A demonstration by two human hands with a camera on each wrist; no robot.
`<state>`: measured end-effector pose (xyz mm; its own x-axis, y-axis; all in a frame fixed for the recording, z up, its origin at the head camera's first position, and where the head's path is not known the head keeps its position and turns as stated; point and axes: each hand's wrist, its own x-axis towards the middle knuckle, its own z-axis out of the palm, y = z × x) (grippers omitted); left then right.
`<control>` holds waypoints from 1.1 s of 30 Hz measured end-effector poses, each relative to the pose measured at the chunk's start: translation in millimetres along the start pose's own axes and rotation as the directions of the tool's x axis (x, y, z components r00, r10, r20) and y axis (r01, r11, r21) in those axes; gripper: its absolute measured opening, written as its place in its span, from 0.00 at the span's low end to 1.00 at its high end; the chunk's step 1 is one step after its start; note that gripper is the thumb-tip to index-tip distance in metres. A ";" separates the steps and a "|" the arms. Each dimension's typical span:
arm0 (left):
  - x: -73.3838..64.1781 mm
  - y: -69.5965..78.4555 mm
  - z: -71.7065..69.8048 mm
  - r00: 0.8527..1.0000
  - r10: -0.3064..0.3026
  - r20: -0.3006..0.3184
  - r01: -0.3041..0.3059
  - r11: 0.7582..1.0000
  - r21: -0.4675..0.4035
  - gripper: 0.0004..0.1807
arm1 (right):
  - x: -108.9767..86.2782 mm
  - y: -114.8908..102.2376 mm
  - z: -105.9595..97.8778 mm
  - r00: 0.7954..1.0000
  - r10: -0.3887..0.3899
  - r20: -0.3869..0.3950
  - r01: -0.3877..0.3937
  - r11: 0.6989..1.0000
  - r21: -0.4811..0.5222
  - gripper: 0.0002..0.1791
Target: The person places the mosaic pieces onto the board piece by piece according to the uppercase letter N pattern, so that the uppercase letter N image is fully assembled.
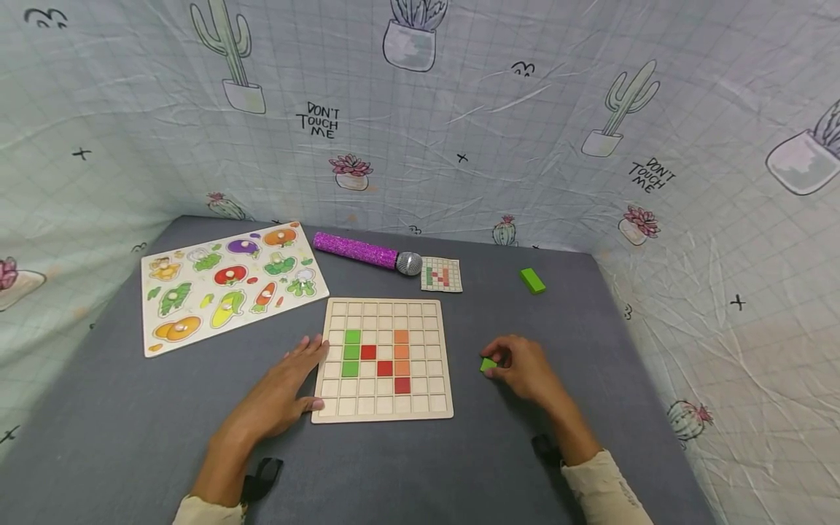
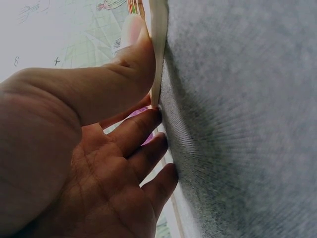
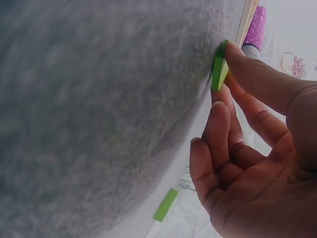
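Observation:
A square wooden grid board point(image 1: 383, 314) lies on the grey table. It bears a column of green squares point(image 1: 351, 351), a column of orange squares point(image 1: 402, 352) and red squares point(image 1: 385, 368) on a diagonal. My left hand point(image 1: 282, 390) rests at the board's left edge, fingers stretched out, fingertips and thumb touching it. Right of the board, my right hand point(image 1: 521, 368) pinches a small green block point(image 3: 218, 69) between thumb and fingers, low over the table. Another green block point(image 1: 532, 281) lies farther back on the right; it shows in the right wrist view too.
A small pattern card point(image 1: 441, 275) with a coloured grid lies behind the board. Beside it is a purple glitter microphone point(image 1: 367, 253). A vegetable peg puzzle point(image 1: 235, 288) lies at the back left. A printed cloth point(image 1: 420, 131) hangs behind and around the table.

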<state>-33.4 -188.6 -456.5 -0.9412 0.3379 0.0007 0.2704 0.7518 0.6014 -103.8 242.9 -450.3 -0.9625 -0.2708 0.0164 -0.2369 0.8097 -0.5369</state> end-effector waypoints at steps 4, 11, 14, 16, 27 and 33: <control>0.1 -0.2 -0.1 1.000 -0.001 0.001 0.001 1.000 -0.008 0.51 | 1.8 -4.0 3.0 1.000 -0.007 0.018 0.007 1.000 0.007 0.14; 1.0 -0.3 0.3 1.000 -0.002 0.003 0.002 1.000 -0.021 0.51 | 3.8 -9.3 7.3 1.000 -0.029 -0.006 0.029 0.999 0.033 0.13; 1.4 -0.2 0.4 1.000 -0.006 0.005 0.006 1.000 -0.023 0.51 | 4.4 -14.0 8.4 1.000 -0.024 -0.019 0.025 0.998 0.049 0.12; 1.5 -0.2 0.5 1.000 -0.010 0.006 0.010 1.000 -0.024 0.52 | 4.6 -17.3 9.4 0.999 -0.020 -0.030 0.022 0.998 0.056 0.12; 0.8 0.0 1.1 1.000 -0.009 0.002 0.009 1.000 -0.021 0.51 | 4.5 -39.5 15.7 0.999 0.004 -0.047 0.000 0.996 0.095 0.09; 0.6 0.5 1.5 1.000 -0.009 -0.001 0.009 1.000 -0.017 0.51 | 4.3 -51.5 20.2 0.999 0.015 -0.038 -0.009 0.990 0.142 0.08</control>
<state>-33.5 -187.2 -457.4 -0.9438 0.3304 -0.0043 0.2582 0.7454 0.6146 -93.1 189.5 -439.6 -0.9701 -0.2392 0.0404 -0.2070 0.7298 -0.6515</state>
